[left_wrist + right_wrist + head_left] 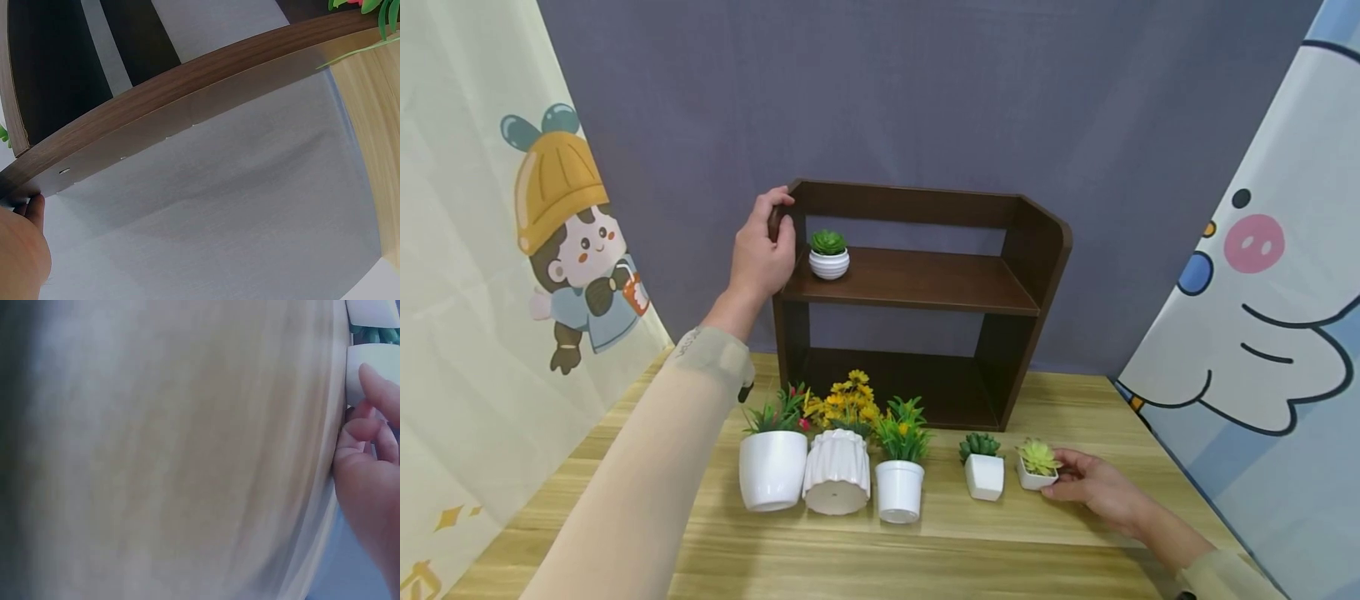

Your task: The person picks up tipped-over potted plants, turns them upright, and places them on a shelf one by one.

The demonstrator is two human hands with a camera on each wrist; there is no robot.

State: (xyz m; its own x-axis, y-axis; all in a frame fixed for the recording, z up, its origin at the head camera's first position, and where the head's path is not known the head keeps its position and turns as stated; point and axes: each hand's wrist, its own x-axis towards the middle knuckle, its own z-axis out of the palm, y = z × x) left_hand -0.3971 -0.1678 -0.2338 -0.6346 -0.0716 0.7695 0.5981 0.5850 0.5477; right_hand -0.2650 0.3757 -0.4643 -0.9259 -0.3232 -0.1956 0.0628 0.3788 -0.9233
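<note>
The right hand (1093,487) lies low on the worktop (925,550), nearest of all. Its grip is pinching a tiny white pot (1036,477) with a pale green plant in it. In the right wrist view the fingers (375,384) curl against the pot's white side. The pot sits just to the left of this grip, touching it, and stands upright on the worktop.

Next to the pot, farther left from the grip, stands a small square pot (984,476). Past that come three bigger pots in a row, with green, yellow and red plants (850,408).

Farther back and higher up is the dark shelf (917,283). It lies up and to the left of the right grip, well apart from it. One round pot (829,262) stands on the shelf board.

The left hand (763,250) is much nearer the shelf. Its grip is curled around the shelf's left top corner, just beside the round pot. The right hand is the one nearer the tiny pot.
</note>
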